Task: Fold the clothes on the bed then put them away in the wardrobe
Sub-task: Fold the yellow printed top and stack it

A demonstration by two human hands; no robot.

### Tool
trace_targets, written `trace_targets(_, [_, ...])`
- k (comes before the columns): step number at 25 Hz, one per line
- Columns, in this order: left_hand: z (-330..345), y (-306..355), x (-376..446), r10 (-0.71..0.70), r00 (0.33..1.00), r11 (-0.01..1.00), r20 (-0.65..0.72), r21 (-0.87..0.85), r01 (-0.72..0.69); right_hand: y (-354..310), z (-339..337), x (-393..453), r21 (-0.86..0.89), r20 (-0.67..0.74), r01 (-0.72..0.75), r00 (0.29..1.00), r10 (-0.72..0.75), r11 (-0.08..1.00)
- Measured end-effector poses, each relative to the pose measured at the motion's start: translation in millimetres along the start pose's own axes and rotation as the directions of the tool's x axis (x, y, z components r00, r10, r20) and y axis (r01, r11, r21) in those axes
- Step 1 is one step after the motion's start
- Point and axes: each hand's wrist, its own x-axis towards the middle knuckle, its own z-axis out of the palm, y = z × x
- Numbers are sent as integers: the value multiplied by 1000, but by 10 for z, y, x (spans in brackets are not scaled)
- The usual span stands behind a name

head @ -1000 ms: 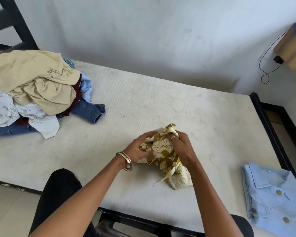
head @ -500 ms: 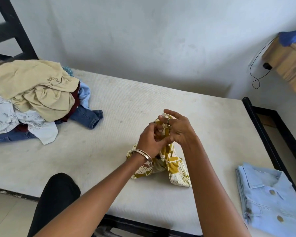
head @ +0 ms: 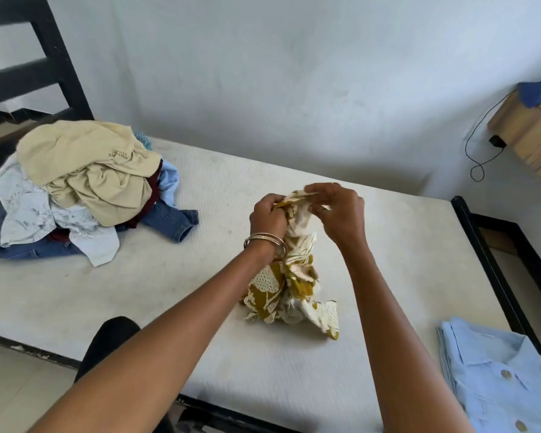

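Head view: left hand (head: 267, 215) and right hand (head: 339, 212) both pinched top edge of yellow patterned garment (head: 289, 295), lifted so rest hung crumpled onto bed (head: 294, 370) – likely hunting for hem or seam to open it flat. Unfolded clothes pile (head: 75, 189) waited far left; folded blue shirt (head: 500, 379) parked near right, clear of folding space. Wardrobe not seen.

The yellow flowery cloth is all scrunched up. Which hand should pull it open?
Probably the right hand. It pinches the top edge of the cloth with bare mattress beside it to pull across. The left hand grips the bunched part and can anchor it.
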Motion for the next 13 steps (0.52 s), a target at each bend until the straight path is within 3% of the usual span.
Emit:
trace_targets(2, [-114, 222, 86, 186, 965, 976, 184, 80, -203, -11, -135, 89, -416, -82, 162, 973, -214, 895])
trace_targets(4, [-242, 484, 163, 341, 875, 921, 345, 64, -384, -75, -273, 166, -485, -25, 138, 985, -171, 863])
trace_targets(5, [-310, 629, 187, 392, 817, 899, 423, 11, -437, -120, -336, 178, -331, 20, 96, 995, -94, 939])
trace_targets(6, [-377, 800, 212, 422, 755, 882, 502, -34, -471, -184, -415, 186, -45, 58, 17, 998, -14, 999])
trace_targets(7, [-443, 956, 244, 421, 698, 870, 579, -39, -492, -235, -487, 182, 264, 62, -71, 996, 56, 962])
trace_targets(8, [-512, 1096, 290, 393, 663, 850, 637, 23, -526, -292, -566, 190, 496, 41, -123, 992, 118, 860])
trace_targets(9, [-569, 1201, 353, 348, 666, 800, 660, 162, -578, -341, -651, 217, 598, -9, -113, 989, 148, 794])
trace_targets(10, [-605, 1269, 432, 316, 694, 693, 646, 342, -634, -403, -723, 256, 612, -83, -81, 983, 166, 787])
trace_targets(12, [-658, 1283, 581, 384, 763, 453, 520, 613, -647, -566, -806, 339, 562, -209, -10, 966, 154, 827])
trace_targets(13, [-681, 1261, 627, 461, 782, 449, 419, 650, -613, -645, -829, 373, 555, -258, 27, 956, 142, 831])
